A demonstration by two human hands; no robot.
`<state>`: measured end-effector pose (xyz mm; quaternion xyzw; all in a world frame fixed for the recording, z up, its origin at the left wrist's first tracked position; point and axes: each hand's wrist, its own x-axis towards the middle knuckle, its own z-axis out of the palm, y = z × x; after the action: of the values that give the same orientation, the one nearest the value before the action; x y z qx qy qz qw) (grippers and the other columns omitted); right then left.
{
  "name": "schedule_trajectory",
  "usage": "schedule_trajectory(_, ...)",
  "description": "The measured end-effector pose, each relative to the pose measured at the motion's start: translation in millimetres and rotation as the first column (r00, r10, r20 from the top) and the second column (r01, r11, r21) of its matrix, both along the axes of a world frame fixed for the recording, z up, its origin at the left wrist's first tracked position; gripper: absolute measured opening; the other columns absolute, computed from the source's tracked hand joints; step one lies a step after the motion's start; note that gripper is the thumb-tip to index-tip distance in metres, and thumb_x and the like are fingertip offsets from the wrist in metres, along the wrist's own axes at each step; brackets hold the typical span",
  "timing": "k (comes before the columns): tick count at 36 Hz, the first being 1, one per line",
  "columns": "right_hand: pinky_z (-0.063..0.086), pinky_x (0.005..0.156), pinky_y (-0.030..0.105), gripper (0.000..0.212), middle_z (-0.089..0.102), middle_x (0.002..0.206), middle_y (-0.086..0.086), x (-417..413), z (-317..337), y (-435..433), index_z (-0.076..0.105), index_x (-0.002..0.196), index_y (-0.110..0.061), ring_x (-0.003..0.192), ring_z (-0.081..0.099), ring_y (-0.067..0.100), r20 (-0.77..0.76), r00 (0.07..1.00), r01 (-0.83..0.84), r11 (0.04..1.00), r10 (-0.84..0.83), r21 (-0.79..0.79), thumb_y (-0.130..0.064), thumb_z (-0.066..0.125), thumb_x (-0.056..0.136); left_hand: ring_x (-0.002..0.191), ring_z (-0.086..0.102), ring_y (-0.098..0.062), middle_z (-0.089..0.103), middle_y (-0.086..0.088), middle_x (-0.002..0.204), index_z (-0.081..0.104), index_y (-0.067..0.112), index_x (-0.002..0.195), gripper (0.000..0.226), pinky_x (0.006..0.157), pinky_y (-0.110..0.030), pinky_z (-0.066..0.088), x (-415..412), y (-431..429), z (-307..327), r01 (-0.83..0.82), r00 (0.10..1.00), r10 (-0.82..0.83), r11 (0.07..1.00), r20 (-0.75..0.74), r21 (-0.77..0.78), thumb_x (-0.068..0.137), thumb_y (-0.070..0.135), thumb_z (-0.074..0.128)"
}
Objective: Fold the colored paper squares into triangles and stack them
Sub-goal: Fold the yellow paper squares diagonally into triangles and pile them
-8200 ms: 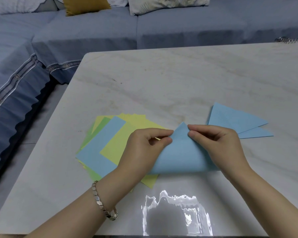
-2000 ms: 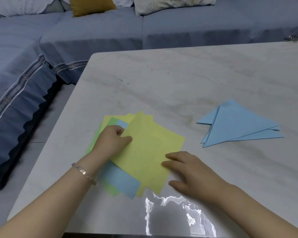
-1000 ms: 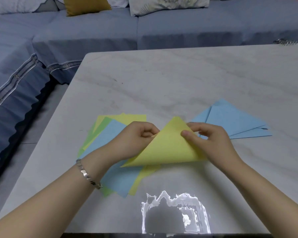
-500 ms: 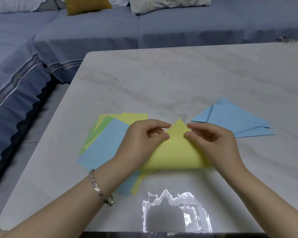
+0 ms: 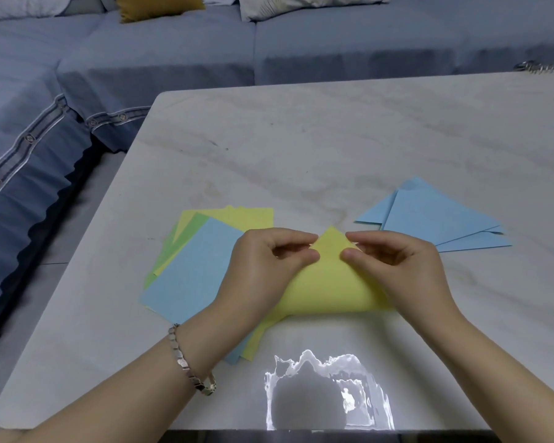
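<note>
Blue triangles (image 5: pixel 438 219) stacked on tabletop (image 5: pixel 333 139), right. Left hand (image 5: pixel 263 266) and right hand (image 5: pixel 403 270) pinch yellow sheet (image 5: pixel 327 282) corners, uncreased. Unfolded squares (image 5: pixel 192 270) remain left.

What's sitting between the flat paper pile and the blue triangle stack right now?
In the head view, the yellow sheet, half folded, pinched at its top corner by the left hand and right hand.

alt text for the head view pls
The left hand and right hand pinch the top corner of a yellow sheet folded over into a triangle on a table. Loose blue, green and yellow squares lie to its left, blue triangles stacked to its right.
</note>
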<state>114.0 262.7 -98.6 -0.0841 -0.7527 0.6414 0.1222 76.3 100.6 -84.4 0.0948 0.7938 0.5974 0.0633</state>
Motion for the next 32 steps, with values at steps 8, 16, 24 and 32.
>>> schedule_trajectory(8, 0.040, 0.063, 0.001, 0.026, 0.068, 0.071, -0.026, 0.9, 2.2, 0.7, 0.070, 0.072, -0.033, 0.069, 0.060, -0.012, -0.009, 0.998, -0.059, 0.997, 0.060, 0.056, -0.007, 0.072, 0.075, 0.072, 0.061, 0.009, 0.066, 0.030, 0.069, 0.069, 0.039, 0.070, 0.028, 0.067, -0.002, 0.043, 1.6, -1.1, -1.0, -0.004, 1.000, 0.004, 1.000, 0.010, -0.004, 0.073, 0.011, 0.075)
schedule_trajectory(16, 0.041, 0.067, 0.002, 0.028, 0.068, 0.079, -0.027, 3.1, 1.0, 1.0, 0.069, 0.076, -0.033, 0.076, 0.061, -0.010, -0.008, 0.992, -0.124, 0.987, 0.126, 0.101, -0.005, 0.068, 0.079, 0.064, 0.058, 0.011, 0.064, 0.032, 0.067, 0.070, 0.038, 0.070, 0.024, 0.063, -0.001, 0.040, 5.6, -0.7, -2.9, -0.028, 1.000, 0.028, 0.998, -0.006, -0.059, 0.073, 0.015, 0.076)
schedule_trajectory(24, 0.042, 0.067, 0.003, 0.035, 0.068, 0.077, -0.026, 4.1, -0.3, 1.5, 0.066, 0.076, -0.044, 0.070, 0.061, -0.006, -0.001, 0.991, -0.131, 0.979, 0.133, 0.156, -0.009, 0.071, 0.076, 0.062, 0.057, 0.002, 0.069, 0.012, 0.070, 0.069, 0.038, 0.063, 0.025, 0.061, -0.005, 0.043, 6.4, -0.2, -2.2, -0.057, 0.998, 0.057, 0.998, -0.004, -0.019, 0.072, 0.016, 0.077)
schedule_trajectory(32, 0.040, 0.062, 0.002, 0.033, 0.067, 0.068, -0.026, 4.7, 2.0, -0.3, 0.068, 0.070, -0.038, 0.065, 0.059, -0.011, 0.005, 0.994, -0.114, 0.988, 0.114, 0.106, -0.006, 0.073, 0.073, 0.062, 0.057, -0.003, 0.068, 0.004, 0.070, 0.068, 0.040, 0.059, 0.032, 0.061, -0.006, 0.043, 8.8, -0.5, -3.6, -0.015, 1.000, 0.015, 1.000, 0.005, -0.012, 0.075, 0.013, 0.073)
